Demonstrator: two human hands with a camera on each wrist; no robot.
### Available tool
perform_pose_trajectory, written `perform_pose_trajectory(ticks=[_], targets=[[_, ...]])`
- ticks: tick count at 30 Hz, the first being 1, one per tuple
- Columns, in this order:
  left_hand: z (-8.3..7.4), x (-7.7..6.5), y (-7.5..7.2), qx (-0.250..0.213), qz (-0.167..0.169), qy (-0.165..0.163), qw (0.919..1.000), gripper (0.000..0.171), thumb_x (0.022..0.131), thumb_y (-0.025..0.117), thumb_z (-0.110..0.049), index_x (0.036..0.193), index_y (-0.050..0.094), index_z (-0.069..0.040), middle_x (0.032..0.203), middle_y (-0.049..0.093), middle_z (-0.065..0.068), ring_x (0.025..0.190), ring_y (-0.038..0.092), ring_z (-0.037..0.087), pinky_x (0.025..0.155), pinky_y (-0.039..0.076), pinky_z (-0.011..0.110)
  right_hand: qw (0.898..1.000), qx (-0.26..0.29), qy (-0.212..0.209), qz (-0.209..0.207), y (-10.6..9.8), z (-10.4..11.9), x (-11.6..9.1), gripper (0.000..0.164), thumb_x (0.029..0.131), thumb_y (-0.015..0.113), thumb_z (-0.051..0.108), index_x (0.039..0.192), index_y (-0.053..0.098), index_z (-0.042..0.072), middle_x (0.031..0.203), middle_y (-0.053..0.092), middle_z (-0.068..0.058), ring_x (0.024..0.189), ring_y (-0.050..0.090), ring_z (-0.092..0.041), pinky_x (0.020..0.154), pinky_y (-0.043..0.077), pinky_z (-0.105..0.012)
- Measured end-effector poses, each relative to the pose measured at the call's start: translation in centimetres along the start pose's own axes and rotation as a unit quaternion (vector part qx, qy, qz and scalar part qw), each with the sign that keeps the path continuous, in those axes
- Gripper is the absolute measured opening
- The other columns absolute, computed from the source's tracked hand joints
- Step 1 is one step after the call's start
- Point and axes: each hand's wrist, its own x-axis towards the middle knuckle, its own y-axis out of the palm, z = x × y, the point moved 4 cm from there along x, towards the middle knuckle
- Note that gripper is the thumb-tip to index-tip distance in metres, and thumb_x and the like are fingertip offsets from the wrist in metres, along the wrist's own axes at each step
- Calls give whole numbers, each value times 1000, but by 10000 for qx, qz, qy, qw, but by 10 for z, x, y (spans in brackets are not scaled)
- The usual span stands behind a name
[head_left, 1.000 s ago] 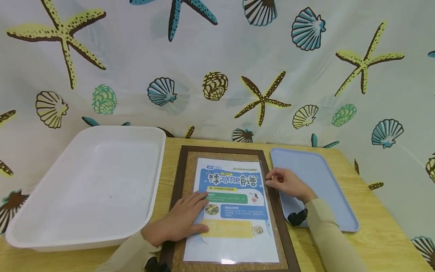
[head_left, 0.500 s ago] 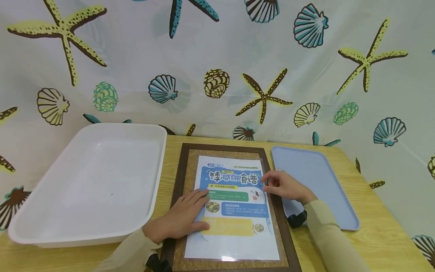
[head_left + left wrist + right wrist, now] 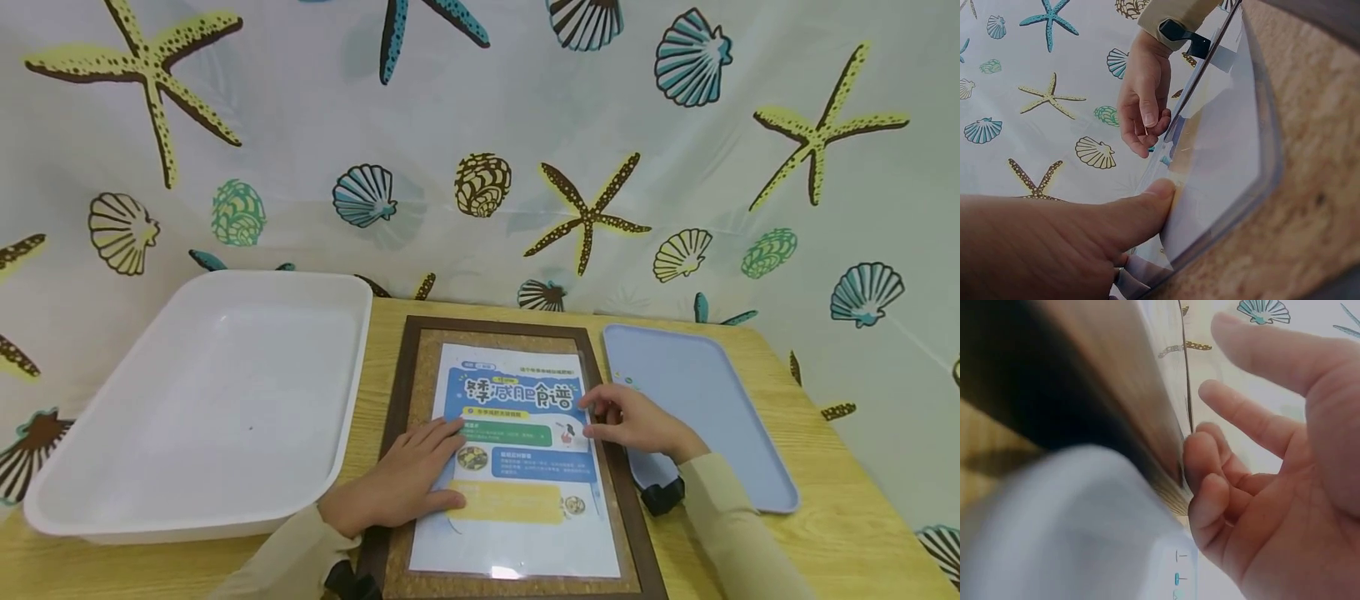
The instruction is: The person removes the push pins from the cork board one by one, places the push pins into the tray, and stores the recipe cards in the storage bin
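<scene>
A glossy printed sheet [image 3: 517, 546] with blue, green and yellow blocks lies on a cork board [image 3: 397, 550] framed in dark brown. My left hand [image 3: 408, 479] rests flat on the sheet's left side, fingers straight; its thumb [image 3: 1154, 197] touches the sheet's surface in the left wrist view. At the right edge of the sheet is my right hand [image 3: 637, 425], with thumb and index finger apart. The right wrist view shows no object between that thumb [image 3: 1254, 344] and index finger [image 3: 1235, 406]; the other fingers are curled near the board's edge.
A large white basin [image 3: 217, 400] stands to the left of the board. On the right a light blue tray [image 3: 690, 375] holds several small coloured items [image 3: 628, 380], probably pins. Behind the wooden table [image 3: 840, 517] hangs a curtain [image 3: 442, 125] printed with shells and starfish.
My right hand has shifted a little leftward and down along the sheet's right edge, and its thumb and index finger have spread apart. The left hand stays put. The head view shifts slightly.
</scene>
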Motion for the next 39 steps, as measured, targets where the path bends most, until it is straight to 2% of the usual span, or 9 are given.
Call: perform_pose_trajectory(ticks=[3,9,17,24,34,37,39], targets=[[-1,0,-1,8,2,-38,10000,69,91,64,-39,142,40,2,154,29,19,143,23,41,111,23,61,9999,-83,-76,2,1,0,-2,33,88,72,17,116,63,1,97,58,-12,68,47,-7,63,44,-24],[-1,0,0,26,13,-36,10000,69,91,65,-38,142,41,2,154,30,19,143,23,41,111,23,61,9994,-305,102,-109,4,-2,-5,34,88,72,17,118,63,4,110,53,-13,80,47,-13,73,44,-28],[-3,-1,0,-17,12,-46,10000,69,91,65,-38,142,41,3,154,30,19,143,23,41,111,22,61,9983,-497,4,-298,6,-1,-8,35,85,74,16,117,64,5,116,50,-14,99,46,-25,86,42,-42],[-2,0,0,76,-21,-58,10000,69,91,65,-38,141,41,2,154,30,18,144,23,40,111,23,60,9940,-921,-238,-532,8,2,-12,40,84,75,16,120,63,3,125,46,-23,113,41,-38,92,34,-59],[-2,1,-1,302,-146,3,9994,68,91,65,-41,141,43,1,153,33,18,142,28,39,109,28,59,9897,-1323,-173,-510,12,2,-18,46,88,71,19,130,58,4,136,42,-26,121,37,-44,93,33,-60],[-1,3,-1,296,-251,-73,9992,68,89,67,-41,139,46,0,151,35,19,140,31,38,107,31,58,9897,-1341,-129,-494,13,0,-17,47,88,71,19,131,58,5,137,41,-25,122,36,-43,94,33,-60],[0,5,-2,251,-376,-233,9987,69,87,69,-41,137,47,2,149,36,21,138,32,40,106,33,58,9901,-1311,-114,-498,15,0,-17,47,88,71,19,131,58,5,138,41,-25,122,36,-43,95,33,-60]])
